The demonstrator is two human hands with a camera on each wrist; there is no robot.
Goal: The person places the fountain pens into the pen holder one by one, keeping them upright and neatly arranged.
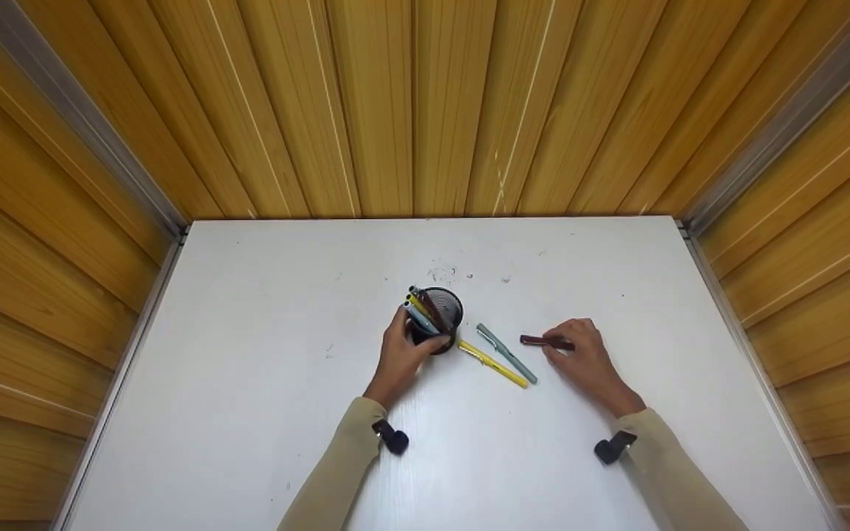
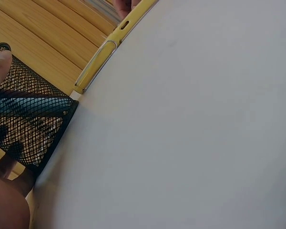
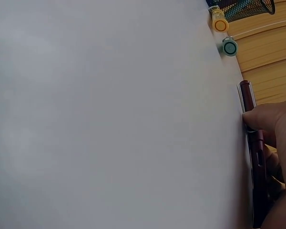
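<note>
Maroon pen (image 1: pixel 545 341), right of frame centre in our head view, is pinched by our right hand (image 1: pixel 584 361); our left hand (image 1: pixel 404 346) cups the mesh cup (image 1: pixel 440 318). Left wrist view: fingers curl round the mesh. Right wrist view: light, stiff, slick barrel, best gripped mid-length.

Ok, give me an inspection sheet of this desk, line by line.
Surface: white table, faint scuff marks near the far edge.
Job's things: black mesh pen cup holding several pens; yellow pen and teal pen lying beside it; dark red pen.
Clutter: nothing seen.
Grips: left hand holds the cup; right hand pinches the dark red pen.
Cables: nothing seen.
Surroundings: wooden slat walls on three sides.
</note>
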